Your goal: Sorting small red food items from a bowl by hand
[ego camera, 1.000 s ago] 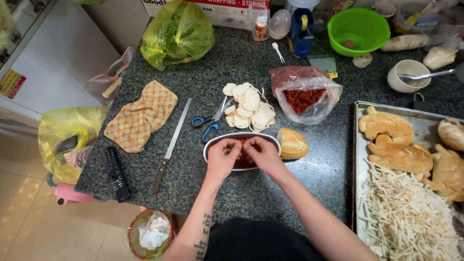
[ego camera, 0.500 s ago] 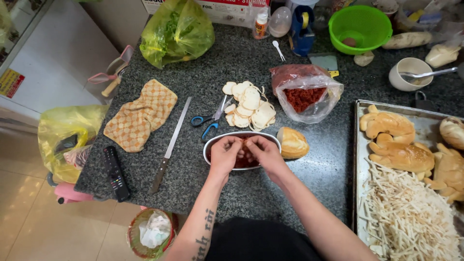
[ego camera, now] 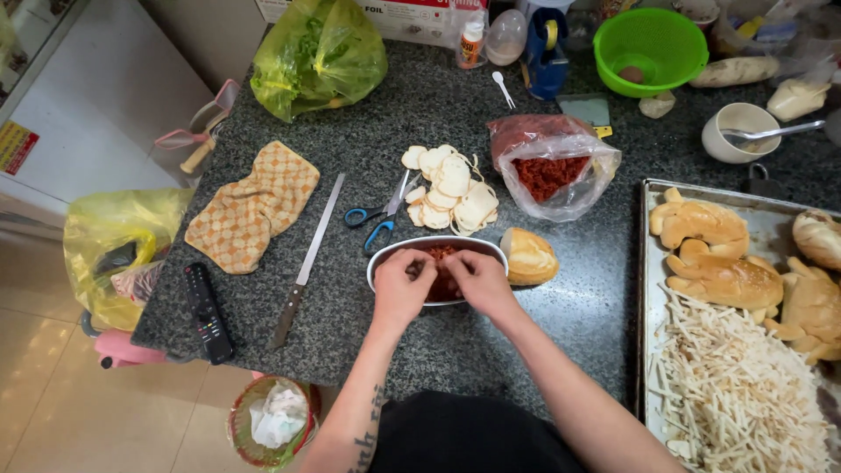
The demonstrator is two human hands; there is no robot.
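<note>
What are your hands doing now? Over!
Left hand and right hand both in the oval metal bowl, working the red filling. Bread roll beside it. Nothing blocking.

A dark speckled granite counter (ego camera: pixel 491 342) fills most of the view, its near edge over a beige tiled floor (ego camera: pixel 79 420) that shines under even indoor light. A white cabinet (ego camera: pixel 96 114) stands at the left beside the counter, with a pale wall behind it.
</note>
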